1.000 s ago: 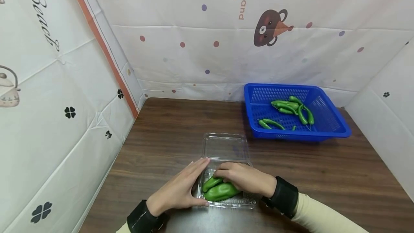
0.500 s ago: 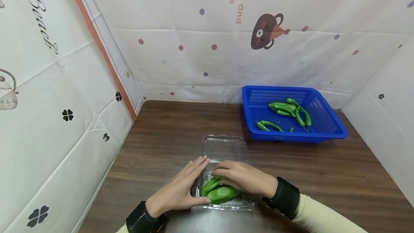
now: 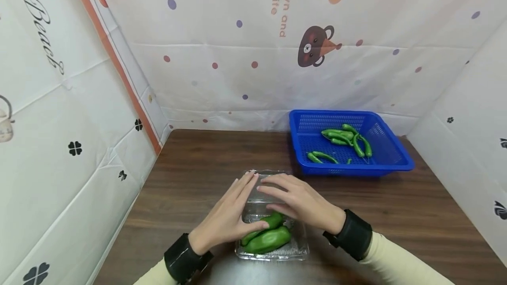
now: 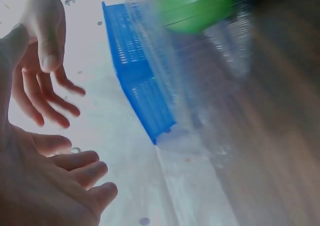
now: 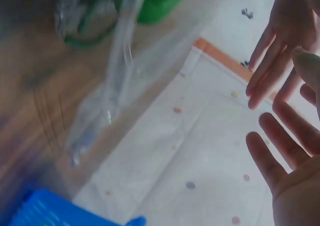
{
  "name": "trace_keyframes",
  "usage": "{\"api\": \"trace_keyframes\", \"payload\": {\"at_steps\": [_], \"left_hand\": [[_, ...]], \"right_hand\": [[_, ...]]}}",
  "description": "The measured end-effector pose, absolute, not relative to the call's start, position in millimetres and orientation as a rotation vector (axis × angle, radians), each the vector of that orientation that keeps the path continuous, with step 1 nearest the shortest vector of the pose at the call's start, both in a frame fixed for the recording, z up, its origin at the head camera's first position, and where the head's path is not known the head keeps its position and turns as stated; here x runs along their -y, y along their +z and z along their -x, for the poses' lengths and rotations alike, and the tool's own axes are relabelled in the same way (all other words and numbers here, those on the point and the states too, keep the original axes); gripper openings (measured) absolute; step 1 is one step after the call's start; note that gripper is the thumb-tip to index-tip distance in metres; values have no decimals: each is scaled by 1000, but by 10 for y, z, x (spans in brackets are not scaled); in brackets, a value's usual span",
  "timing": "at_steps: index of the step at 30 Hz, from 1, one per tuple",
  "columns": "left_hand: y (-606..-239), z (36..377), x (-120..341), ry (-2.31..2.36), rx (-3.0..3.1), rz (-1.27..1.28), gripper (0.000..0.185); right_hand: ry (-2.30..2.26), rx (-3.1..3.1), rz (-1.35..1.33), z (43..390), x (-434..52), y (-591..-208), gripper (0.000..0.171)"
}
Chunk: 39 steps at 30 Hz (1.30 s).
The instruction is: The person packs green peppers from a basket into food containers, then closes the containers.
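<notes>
A clear plastic clamshell box point(image 3: 299, 250) lies on the table with its lid point(image 3: 259, 195) folded back on the far side. Two plump green peppers sit in its base, a nearer pepper point(image 3: 269, 240) and a farther pepper point(image 3: 276, 219) partly behind the left thumb. My left hand point(image 3: 229, 217) hovers over the box's left side, fingers extended. Over the right side is my right hand point(image 3: 303, 199), its fingers spread and slightly bent, holding nothing. Both wrist views show the left hand point(image 4: 50, 181) and right hand point(image 5: 295, 181) with bare palms; the box looks blurred there.
A blue plastic basket point(image 3: 356, 169) stands at the back right of the wooden table point(image 3: 190, 166). Several slim green chillies point(image 3: 342, 137) lie in it. Printed white cloth point(image 3: 198, 87) walls the back and both sides.
My right hand has let go of the peppers and risen away, its fingers spreading. My left hand has lifted from the box's left edge and shifted forward over it. The head view has tilted up slightly.
</notes>
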<state>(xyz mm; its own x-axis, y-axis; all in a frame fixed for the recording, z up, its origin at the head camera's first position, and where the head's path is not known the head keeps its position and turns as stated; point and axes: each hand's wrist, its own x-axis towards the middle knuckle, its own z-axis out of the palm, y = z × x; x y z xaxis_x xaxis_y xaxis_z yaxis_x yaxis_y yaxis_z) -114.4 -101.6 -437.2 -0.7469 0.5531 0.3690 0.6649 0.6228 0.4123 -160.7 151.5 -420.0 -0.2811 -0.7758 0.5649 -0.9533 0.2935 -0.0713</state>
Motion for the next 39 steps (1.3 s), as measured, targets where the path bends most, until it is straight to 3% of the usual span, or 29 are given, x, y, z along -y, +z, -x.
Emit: {"api": "trace_keyframes", "payload": {"at_steps": [9,18,39], "left_hand": [[-4196,1392,747,-841,2566,977,109],[-4105,1619,527,-802,2573,971,107],[-4075,1936,184,-787,2666,955,107]], "right_hand": [[542,2137,-1415,1782,-1673,-3998,57],[506,2282,-1289,1917,-1841,-3851,72],[475,2329,-1027,2566,-2528,-3780,70]]}}
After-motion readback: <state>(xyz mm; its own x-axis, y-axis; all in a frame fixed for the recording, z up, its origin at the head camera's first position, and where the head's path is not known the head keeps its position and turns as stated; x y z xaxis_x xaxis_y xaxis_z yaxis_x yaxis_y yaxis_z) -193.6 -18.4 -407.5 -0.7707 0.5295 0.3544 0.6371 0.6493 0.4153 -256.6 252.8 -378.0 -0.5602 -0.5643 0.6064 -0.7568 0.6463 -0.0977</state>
